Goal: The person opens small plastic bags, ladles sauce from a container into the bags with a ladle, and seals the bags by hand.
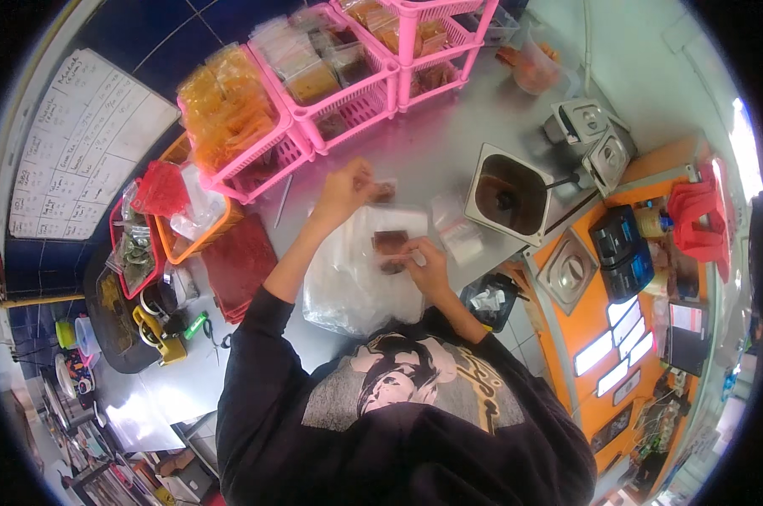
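Observation:
My right hand point(429, 264) pinches the edge of a small clear zip bag of dark brown sauce point(391, 242), above a pile of clear plastic bags point(347, 278). Up and to the left, my left hand point(348, 188) is raised with its fingertips drawn together. Right beside those fingertips lies another small bag with dark brown contents point(385, 191); whether they grip it is unclear. A stack of empty-looking zip bags point(460, 235) rests to the right of the pile. Beyond it stands a steel pan of brown sauce point(508, 196) with a dark-handled ladle point(562, 182).
Pink plastic racks point(302, 117) with filled sachets line the back of the steel table point(419, 148). At left are an orange basket point(195, 243), red plastic sheets point(239, 269), scissors point(214, 335) and a yellow tape dispenser point(160, 335). Steel lidded pans point(587, 123) stand at right.

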Action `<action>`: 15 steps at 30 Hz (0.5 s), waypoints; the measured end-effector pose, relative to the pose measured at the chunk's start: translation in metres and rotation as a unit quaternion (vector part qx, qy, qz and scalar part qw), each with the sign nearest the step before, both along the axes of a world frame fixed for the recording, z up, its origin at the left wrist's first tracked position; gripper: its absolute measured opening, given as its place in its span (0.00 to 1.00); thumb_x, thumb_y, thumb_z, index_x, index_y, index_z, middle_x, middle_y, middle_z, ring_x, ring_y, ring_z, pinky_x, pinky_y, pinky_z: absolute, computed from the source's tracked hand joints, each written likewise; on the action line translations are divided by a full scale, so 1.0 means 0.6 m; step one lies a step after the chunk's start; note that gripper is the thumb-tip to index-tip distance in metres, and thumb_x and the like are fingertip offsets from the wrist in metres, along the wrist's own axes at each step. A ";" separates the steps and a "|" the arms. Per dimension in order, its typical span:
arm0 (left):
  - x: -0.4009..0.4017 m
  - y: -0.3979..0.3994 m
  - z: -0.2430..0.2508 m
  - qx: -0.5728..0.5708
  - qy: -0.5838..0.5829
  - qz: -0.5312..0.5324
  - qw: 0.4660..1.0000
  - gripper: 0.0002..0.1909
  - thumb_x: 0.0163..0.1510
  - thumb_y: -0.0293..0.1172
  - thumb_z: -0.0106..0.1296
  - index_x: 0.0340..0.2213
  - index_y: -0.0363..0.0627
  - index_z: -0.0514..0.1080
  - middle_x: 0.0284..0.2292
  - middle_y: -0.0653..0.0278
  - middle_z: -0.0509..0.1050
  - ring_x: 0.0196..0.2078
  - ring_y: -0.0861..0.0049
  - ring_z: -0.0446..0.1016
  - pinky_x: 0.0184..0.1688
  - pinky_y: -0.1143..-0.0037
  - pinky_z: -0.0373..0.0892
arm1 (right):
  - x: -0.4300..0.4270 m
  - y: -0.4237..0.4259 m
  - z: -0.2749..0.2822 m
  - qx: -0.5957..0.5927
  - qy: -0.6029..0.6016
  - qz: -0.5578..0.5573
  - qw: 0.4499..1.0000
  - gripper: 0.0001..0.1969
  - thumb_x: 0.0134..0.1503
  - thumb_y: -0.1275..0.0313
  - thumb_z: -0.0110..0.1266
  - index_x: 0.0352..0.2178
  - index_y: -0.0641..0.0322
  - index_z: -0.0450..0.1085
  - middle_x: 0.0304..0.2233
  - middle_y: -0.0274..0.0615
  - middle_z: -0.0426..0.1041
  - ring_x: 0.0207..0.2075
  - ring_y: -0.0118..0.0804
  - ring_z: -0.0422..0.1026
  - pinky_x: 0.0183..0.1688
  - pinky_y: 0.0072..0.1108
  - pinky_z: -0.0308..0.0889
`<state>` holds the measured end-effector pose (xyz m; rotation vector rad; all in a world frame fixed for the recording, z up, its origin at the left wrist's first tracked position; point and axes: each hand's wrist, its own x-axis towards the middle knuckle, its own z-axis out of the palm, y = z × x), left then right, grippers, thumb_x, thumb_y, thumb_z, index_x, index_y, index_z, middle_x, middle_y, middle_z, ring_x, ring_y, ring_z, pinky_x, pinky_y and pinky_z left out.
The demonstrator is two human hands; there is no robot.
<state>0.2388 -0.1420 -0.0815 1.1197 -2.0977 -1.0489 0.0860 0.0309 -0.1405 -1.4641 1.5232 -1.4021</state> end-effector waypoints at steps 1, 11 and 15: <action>0.002 0.009 0.007 0.000 -0.001 0.001 1.000 0.11 0.46 0.22 0.53 0.34 0.39 0.66 0.28 0.54 0.76 0.31 0.66 0.76 0.33 0.72 0.70 | -0.001 -0.003 -0.002 0.000 -0.001 0.001 1.000 0.08 0.40 0.81 0.59 0.25 0.62 0.69 0.25 0.40 0.70 0.30 0.40 0.70 0.34 0.25 0.64; 0.026 0.109 0.022 0.094 0.077 -0.064 0.991 0.13 0.51 0.20 0.49 0.40 0.40 0.64 0.31 0.58 0.77 0.35 0.70 0.77 0.36 0.76 0.69 | 0.000 -0.048 0.014 -0.086 0.023 -0.044 0.995 0.06 0.42 0.82 0.58 0.23 0.65 0.69 0.27 0.42 0.72 0.31 0.38 0.71 0.36 0.24 0.65; 0.041 0.124 0.006 0.136 0.056 -0.072 0.986 0.16 0.51 0.22 0.50 0.42 0.41 0.62 0.36 0.56 0.76 0.37 0.67 0.76 0.38 0.73 0.69 | 0.006 -0.052 0.012 -0.033 -0.077 0.002 0.996 0.05 0.43 0.83 0.57 0.24 0.67 0.69 0.29 0.43 0.73 0.33 0.34 0.72 0.37 0.21 0.66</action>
